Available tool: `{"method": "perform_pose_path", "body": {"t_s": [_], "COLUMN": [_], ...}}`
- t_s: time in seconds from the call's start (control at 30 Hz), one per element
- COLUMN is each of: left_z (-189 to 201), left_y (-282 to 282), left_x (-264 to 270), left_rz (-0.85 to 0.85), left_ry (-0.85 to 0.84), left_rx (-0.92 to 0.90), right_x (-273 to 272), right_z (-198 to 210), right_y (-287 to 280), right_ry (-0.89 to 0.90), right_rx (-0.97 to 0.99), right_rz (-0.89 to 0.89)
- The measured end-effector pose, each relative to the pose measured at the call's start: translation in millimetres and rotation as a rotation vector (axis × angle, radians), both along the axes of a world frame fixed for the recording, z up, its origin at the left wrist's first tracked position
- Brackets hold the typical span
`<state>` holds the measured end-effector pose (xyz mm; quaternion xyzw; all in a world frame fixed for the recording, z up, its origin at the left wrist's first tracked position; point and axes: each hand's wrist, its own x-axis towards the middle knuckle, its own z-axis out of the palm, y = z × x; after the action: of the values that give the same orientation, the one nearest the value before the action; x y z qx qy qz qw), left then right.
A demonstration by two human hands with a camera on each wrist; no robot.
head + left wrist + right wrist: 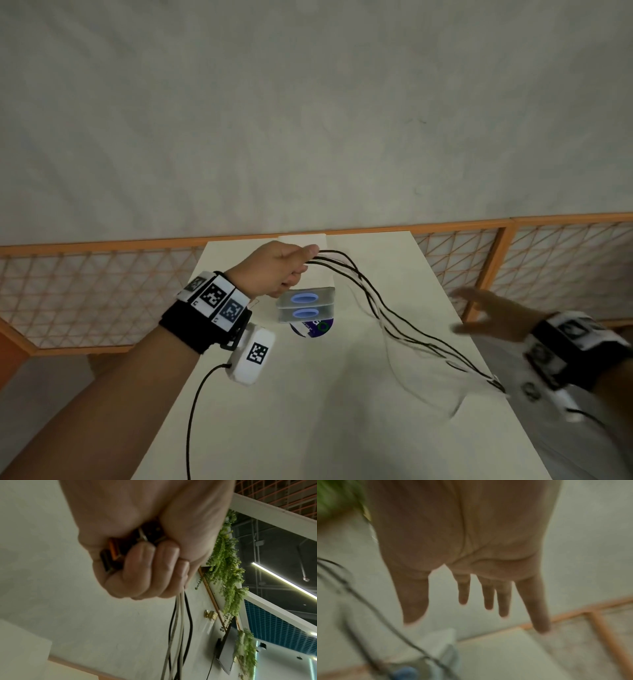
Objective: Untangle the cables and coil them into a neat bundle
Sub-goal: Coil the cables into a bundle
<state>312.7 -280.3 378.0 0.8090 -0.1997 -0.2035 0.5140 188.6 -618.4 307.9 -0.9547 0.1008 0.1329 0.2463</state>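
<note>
The left hand (pixel 274 270) is clenching the plug ends of the thin black and white cables (pixel 387 315) above the long cream bench (pixel 308 411); their strands are trailing toward its right edge. The right hand (pixel 486 315), fingers spread and empty, is hovering beyond that edge. Likely risk: unsupported slack slipping off or re-knotting.

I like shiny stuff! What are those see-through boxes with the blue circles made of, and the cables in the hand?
The two stacked boxes look like clear or frosted plastic: see-through, softly glossy. The cables, gripped by the left hand, look rubber- or plastic-coated, black and white, matte and bendy. Their plugs glint like metal, though blur leaves that unsure.
</note>
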Motion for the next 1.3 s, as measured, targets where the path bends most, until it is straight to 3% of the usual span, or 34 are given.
{"method": "perform_pose_path", "body": {"t_s": [0.1, 0.17, 0.2, 0.37, 0.47, 0.63, 0.8, 0.93, 1.0, 1.1, 1.23, 1.3], "left_z": [9.4, 16.2, 19.3, 21.9, -12.0, -69.0, -76.2, -54.5, -34.3, -17.6, -12.0, -5.9], "left_y": [-11.9, -17.0, -16.5, 17.5, 33.8, 27.1, 36.1, 48.5, 34.7, 4.3, -8.9, -8.4], "left_x": [-1.5, -3.5, -4.1, 0.9, -0.1, -16.0, 0.1, 19.7, 15.7, -4.6, -13.5, -10.0], "left_rz": [-0.068, -0.107, -0.123, -0.022, 0.064, 0.056, 0.076, 0.224, 0.174, 0.068, 0.156, 0.148], "left_ry": [-0.036, -0.046, -0.044, -0.01, 0.033, 0.12, 0.061, -0.063, -0.096, -0.028, 0.045, 0.088], "left_rx": [0.056, 0.08, 0.072, -0.129, -0.237, -0.282, -0.209, -0.218, -0.253, -0.217, -0.327, -0.405], "right_x": [36.1, 49.2, 54.8, 61.9, 66.6, 85.8, 89.7, 83.0, 80.4, 78.0, 67.1, 58.6], "right_z": [30.8, 49.1, 56.4, 48.6, 62.2, 101.8, 110.8, 104.5, 103.7, 105.0, 101.4, 91.5], "right_y": [73.6, 116.6, 132.2, 136.6, 134.5, 163.9, 182.9, 188.2, 191.6, 193.5, 178.8, 167.9], "right_ry": [-0.313, -0.393, -0.407, -0.077, -0.103, -0.233, -0.237, -0.215, -0.218, -0.261, -0.335, -0.32], "right_rx": [0.432, 0.672, 0.701, 0.782, 0.93, 0.718, 0.473, 0.402, 0.383, 0.366, 0.503, 0.471], "right_rz": [0.048, 0.113, 0.138, 0.161, 0.105, 0.149, 0.164, 0.162, 0.151, 0.153, 0.09, 0.095]}}
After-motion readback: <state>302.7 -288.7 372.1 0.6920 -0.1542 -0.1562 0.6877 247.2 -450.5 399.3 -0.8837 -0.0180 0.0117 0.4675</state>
